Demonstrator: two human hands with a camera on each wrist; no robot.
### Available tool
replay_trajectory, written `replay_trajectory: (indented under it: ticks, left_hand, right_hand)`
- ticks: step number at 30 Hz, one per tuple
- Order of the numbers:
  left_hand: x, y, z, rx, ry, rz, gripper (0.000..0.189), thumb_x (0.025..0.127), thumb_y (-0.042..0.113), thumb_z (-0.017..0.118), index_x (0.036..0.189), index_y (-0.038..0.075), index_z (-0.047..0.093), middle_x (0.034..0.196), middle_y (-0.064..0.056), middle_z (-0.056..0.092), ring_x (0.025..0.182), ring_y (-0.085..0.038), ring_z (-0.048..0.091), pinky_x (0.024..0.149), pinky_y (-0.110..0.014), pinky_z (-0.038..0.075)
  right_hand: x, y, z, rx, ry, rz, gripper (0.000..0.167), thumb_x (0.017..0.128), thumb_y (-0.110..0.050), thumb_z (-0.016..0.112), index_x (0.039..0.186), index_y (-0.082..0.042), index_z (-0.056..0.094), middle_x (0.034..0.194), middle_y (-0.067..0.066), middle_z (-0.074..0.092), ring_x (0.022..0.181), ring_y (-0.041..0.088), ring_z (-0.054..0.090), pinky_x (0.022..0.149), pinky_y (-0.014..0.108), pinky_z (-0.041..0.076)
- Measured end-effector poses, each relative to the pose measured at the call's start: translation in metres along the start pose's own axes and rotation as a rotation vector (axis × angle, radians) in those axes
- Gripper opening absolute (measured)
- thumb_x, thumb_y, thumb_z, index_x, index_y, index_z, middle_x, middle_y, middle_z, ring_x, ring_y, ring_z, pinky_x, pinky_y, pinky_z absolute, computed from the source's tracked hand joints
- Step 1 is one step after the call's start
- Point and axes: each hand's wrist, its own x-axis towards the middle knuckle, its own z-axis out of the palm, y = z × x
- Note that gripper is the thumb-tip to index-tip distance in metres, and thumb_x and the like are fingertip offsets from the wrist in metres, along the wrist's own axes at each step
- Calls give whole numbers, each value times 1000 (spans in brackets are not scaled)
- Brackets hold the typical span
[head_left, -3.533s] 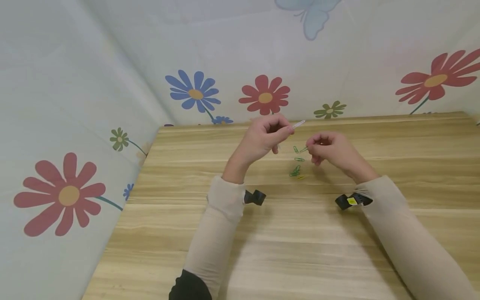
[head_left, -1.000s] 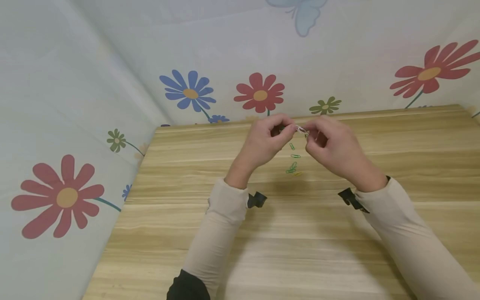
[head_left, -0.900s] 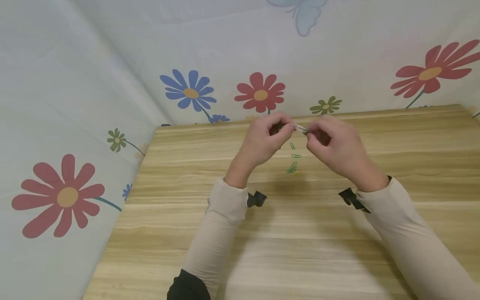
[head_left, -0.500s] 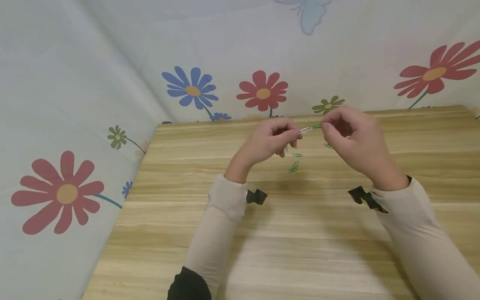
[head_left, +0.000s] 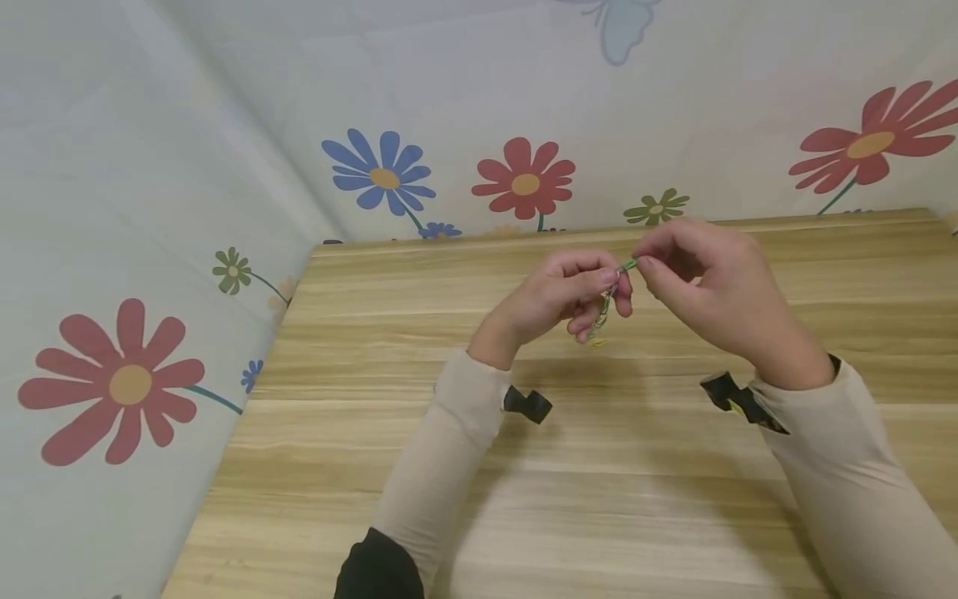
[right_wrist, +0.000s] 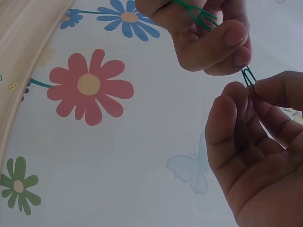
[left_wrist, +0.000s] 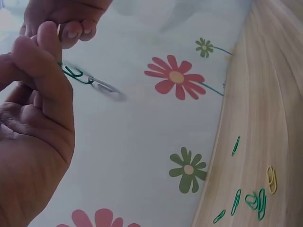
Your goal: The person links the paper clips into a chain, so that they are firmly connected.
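My left hand (head_left: 565,291) pinches a chain of linked paper clips (head_left: 603,309) between thumb and fingers, and part of the chain hangs below them. A green paper clip (right_wrist: 247,75) spans the small gap between both hands. Its other end is pinched by thumb and fingertips of my right hand (head_left: 714,283). In the left wrist view, green and silvery clips (left_wrist: 90,80) dangle beside my left fingers, the lower ones blurred. My left fingers hide where the green clip meets the chain.
Several loose green paper clips (left_wrist: 262,204) and a yellow paper clip (left_wrist: 271,179) lie on the wooden table (head_left: 569,516) below the hands. A flower-printed white sheet (head_left: 449,75) stands behind the table's far edge.
Earlier the hands worked at a white clip, then a green clip linked to it was drawn rightward. Since then the left hand has slid right and lower, nearer the right fingertips, its chain dangling.
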Motion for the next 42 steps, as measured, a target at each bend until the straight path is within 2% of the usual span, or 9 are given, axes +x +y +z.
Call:
replay_trajectory:
  ticks: [5, 11, 17, 21, 25, 28, 32, 37, 42]
  left_hand:
    - [-1, 1, 1, -16, 2, 19, 21, 103, -4, 41, 93, -8, 59, 77, -13, 58, 41, -15, 35, 43, -29, 42]
    - [-3, 11, -4, 64, 56, 9, 18, 102, -4, 46, 93, -10, 60, 69, -14, 50, 41, -16, 33, 44, -29, 45]
    - [-8, 23, -12, 128, 172, 68, 19, 102, -2, 49, 99, -9, 66, 67, -13, 46, 42, -19, 26, 45, -27, 48]
    - [-14, 28, -19, 138, 272, 116, 20, 102, 0, 49, 98, -4, 68, 68, -11, 49, 43, -20, 24, 46, -26, 47]
    - [-18, 33, -26, 146, 356, 177, 19, 102, 1, 50, 98, -6, 67, 70, -10, 50, 44, -17, 24, 44, -25, 42]
    - [-21, 35, -32, 138, 418, 221, 20, 102, 1, 51, 96, -6, 69, 67, -8, 46, 45, -16, 24, 42, -24, 38]
    - [-26, 37, -39, 143, 496, 258, 22, 102, 2, 51, 93, 2, 72, 63, -6, 40, 44, -15, 24, 42, -23, 37]
    - [-28, 39, -42, 135, 535, 277, 24, 103, 3, 52, 90, 6, 73, 64, -5, 40, 43, -15, 24, 42, -22, 38]
    - [-28, 41, -41, 136, 531, 276, 23, 102, 2, 52, 92, 6, 73, 64, -6, 40, 44, -16, 23, 42, -22, 38]
  right_hand:
    - [1, -2, 1, 43, 7, -38, 16, 90, 12, 66, 99, -1, 71, 77, -2, 60, 59, 6, 52, 54, 19, 40]
    - [4, -3, 4, 58, 38, -74, 15, 91, 13, 64, 101, 3, 69, 80, -1, 63, 60, 6, 56, 55, 17, 43]
    - [5, 6, 5, 53, 84, 8, 13, 94, 7, 64, 105, 3, 69, 82, -2, 63, 59, 9, 58, 57, 16, 46]
    - [5, 19, 7, -8, -42, 146, 11, 98, -3, 64, 108, -3, 69, 77, 2, 61, 60, 13, 56, 54, 20, 43]
    - [5, 34, 15, -40, -202, 259, 9, 100, -10, 63, 106, -7, 70, 79, 3, 63, 63, 16, 58, 54, 25, 47]
    - [4, 46, 23, -41, -311, 300, 9, 100, -11, 63, 105, -8, 70, 83, 3, 65, 65, 18, 61, 56, 29, 50]
    - [0, 67, 37, -52, -499, 336, 10, 99, -9, 63, 105, -9, 71, 84, 2, 64, 68, 20, 57, 60, 34, 48]
    - [-8, 90, 58, -44, -671, 350, 11, 95, -4, 66, 99, -10, 74, 85, 1, 66, 75, 19, 57, 66, 35, 48]
    - [-15, 99, 73, -38, -710, 397, 8, 93, -5, 69, 98, -10, 73, 91, 3, 69, 80, 18, 60, 71, 36, 50]
